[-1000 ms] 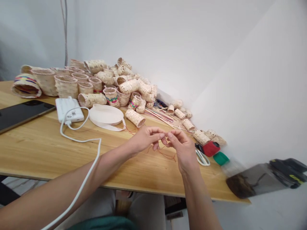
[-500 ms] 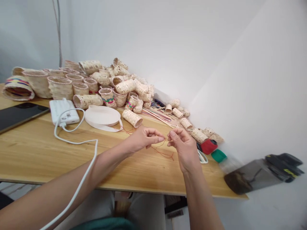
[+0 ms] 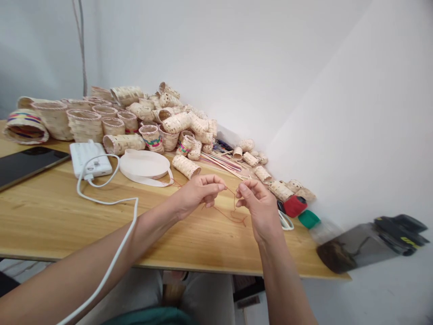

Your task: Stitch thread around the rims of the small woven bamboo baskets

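Note:
Between my two hands runs a thin orange-red thread [image 3: 234, 201], its slack lying in loose loops on the wooden table [image 3: 203, 243]. My left hand [image 3: 203, 192] pinches the thread between thumb and forefinger. A short gap to the right, the fingers of my right hand [image 3: 255, 201] are closed in a pinch, with the thread at their tips. Anything finer held there is too small to make out. Behind my left hand lies a small woven basket [image 3: 186, 166] on its side, near a flat roll of pale ribbon [image 3: 145, 166].
Several woven baskets [image 3: 84, 126] are piled along the wall. A phone [image 3: 30, 164] and a white power bank [image 3: 91, 159] with a cable lie at left. Coloured strips [image 3: 223, 163], a red thread spool [image 3: 294, 206], a green lid [image 3: 308, 219] and a dark bottle [image 3: 355, 246] are at right.
My left hand has shifted slightly left and up, widening the gap between my hands. More thread now shows between them. My right hand stays in nearly the same place.

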`<state>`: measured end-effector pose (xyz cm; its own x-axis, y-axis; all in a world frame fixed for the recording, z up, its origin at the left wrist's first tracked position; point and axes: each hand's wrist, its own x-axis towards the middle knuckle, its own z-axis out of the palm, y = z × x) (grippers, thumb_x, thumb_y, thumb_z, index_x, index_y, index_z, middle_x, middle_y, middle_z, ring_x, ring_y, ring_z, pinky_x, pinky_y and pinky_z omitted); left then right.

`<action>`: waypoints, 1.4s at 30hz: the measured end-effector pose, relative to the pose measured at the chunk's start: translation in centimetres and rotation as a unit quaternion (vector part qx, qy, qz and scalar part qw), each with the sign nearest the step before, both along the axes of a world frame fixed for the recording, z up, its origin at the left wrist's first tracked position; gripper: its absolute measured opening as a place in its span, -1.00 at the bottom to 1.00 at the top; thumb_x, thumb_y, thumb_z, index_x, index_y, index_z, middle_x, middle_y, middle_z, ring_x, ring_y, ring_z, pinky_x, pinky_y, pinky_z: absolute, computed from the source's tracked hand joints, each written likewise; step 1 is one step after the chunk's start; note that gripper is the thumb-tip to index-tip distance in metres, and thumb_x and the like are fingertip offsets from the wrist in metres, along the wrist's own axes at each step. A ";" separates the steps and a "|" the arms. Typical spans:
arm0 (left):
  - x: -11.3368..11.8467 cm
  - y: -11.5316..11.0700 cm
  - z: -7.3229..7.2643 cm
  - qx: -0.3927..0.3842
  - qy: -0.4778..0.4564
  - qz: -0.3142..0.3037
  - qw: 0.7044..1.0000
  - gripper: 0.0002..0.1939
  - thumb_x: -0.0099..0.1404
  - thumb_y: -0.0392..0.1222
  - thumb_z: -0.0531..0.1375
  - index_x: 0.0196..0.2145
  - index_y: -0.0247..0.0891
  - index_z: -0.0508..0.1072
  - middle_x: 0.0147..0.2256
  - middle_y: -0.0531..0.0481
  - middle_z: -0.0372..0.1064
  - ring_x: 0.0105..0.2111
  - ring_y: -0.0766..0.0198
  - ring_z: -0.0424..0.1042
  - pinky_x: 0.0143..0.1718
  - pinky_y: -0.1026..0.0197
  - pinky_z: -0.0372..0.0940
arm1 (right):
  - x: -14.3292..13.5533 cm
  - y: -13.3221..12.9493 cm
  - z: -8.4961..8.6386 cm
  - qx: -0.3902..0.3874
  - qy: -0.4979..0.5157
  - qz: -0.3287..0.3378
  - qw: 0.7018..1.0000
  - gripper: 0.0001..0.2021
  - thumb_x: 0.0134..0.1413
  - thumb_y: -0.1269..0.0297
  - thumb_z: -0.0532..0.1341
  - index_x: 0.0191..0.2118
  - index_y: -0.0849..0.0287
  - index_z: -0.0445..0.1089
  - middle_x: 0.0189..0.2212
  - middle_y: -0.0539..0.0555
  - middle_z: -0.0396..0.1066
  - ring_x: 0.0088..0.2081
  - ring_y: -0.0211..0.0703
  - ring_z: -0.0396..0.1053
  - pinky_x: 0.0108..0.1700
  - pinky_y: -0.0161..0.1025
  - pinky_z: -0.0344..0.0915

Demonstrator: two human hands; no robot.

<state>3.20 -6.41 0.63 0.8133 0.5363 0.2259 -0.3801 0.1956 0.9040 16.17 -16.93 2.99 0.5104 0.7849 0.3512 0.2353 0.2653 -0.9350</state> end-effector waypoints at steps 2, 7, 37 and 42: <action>-0.1 0.1 0.0 -0.026 -0.024 -0.016 0.999 -0.78 0.09 -0.14 0.29 -0.42 -0.32 0.37 -0.72 0.25 -0.03 -0.71 0.51 -0.08 -0.65 0.41 0.05 | 0.0 0.0 -0.1 -0.001 0.001 -0.007 1.000 -0.78 -0.07 0.15 0.34 -0.37 0.18 0.39 -0.51 -0.05 0.36 -0.42 -0.28 0.33 -0.53 -0.42 0.29; -0.4 0.7 0.3 -0.068 -0.077 -0.023 0.994 -0.84 0.13 -0.21 0.26 -0.44 -0.30 0.33 -0.70 0.22 0.01 -0.71 0.49 -0.10 -0.63 0.40 0.08 | 0.3 -0.1 -0.3 0.001 0.000 -0.016 1.000 -0.77 -0.06 0.13 0.32 -0.35 0.17 0.38 -0.48 -0.02 0.37 -0.35 -0.22 0.38 -0.58 -0.46 0.29; 0.0 0.4 0.1 0.177 0.004 0.078 0.981 -0.77 0.14 -0.15 0.21 -0.31 -0.36 0.51 -0.56 0.04 0.34 -0.65 0.42 0.27 -0.64 0.39 0.18 | -0.1 -0.2 1.2 -0.038 -0.079 0.026 0.996 -0.77 0.01 0.10 0.29 -0.35 0.16 0.36 -0.50 -0.03 0.38 -0.42 -0.24 0.39 -0.57 -0.43 0.29; -0.1 0.3 0.3 0.191 -0.006 0.085 0.978 -0.79 0.14 -0.14 0.19 -0.37 -0.35 0.49 -0.61 0.08 0.27 -0.63 0.41 0.24 -0.62 0.38 0.14 | 0.1 -0.4 0.9 -0.040 -0.074 0.039 0.996 -0.78 0.06 0.10 0.26 -0.34 0.15 0.33 -0.47 -0.04 0.38 -0.43 -0.27 0.40 -0.55 -0.43 0.31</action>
<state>3.10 -6.07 0.92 0.7149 0.5389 0.4456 -0.3897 -0.2221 0.8938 16.30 -17.34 3.88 0.3943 0.8488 0.3523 0.3535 0.2137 -0.9107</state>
